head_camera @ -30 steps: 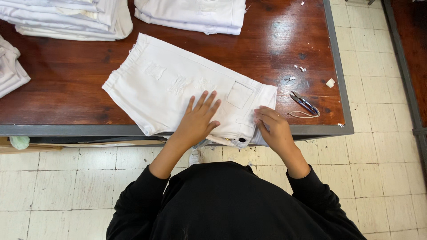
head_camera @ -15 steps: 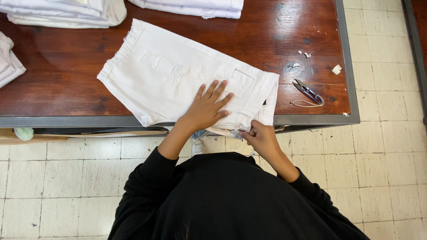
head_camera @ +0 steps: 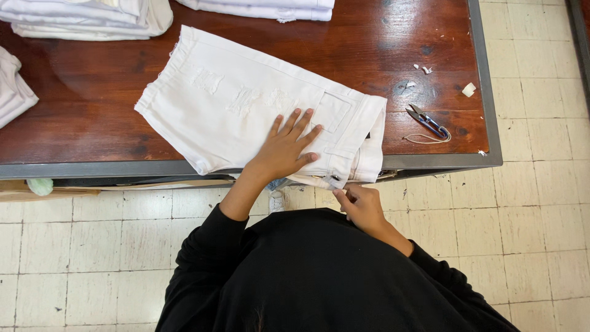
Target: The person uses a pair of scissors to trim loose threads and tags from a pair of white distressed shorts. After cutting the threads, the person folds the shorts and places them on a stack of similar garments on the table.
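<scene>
Slid further right along the table edge since the earlier frame, both shorts and hands, with the right hand (head_camera: 361, 206) dropped off the cloth to just below the table rim.

Going left to right: stacks of folded white garments (head_camera: 86, 15) up in the far left corner, another white bundle (head_camera: 13, 89) at the left edge. Then the white denim shorts (head_camera: 246, 104) laid flat on the dark wooden table (head_camera: 80, 104), long axis running from hem at upper left down to waistband at lower right, waistband end hanging a bit over the near rim. Left hand (head_camera: 286, 147) flat on the shorts near the back pocket, fingers spread wide, palm pressed down. Right hand just beneath the overhanging waistband corner, fingertips pinched together on what looked like a small tab or thread there, hard to tell exactly what. So the waistband end sat right above the right-hand fingers, and that hand clearly closer to it than the left. Further right, small thread snips (head_camera: 427, 122) with a cord loop, well apart from both hands, plus a few scraps (head_camera: 469, 89).
</scene>
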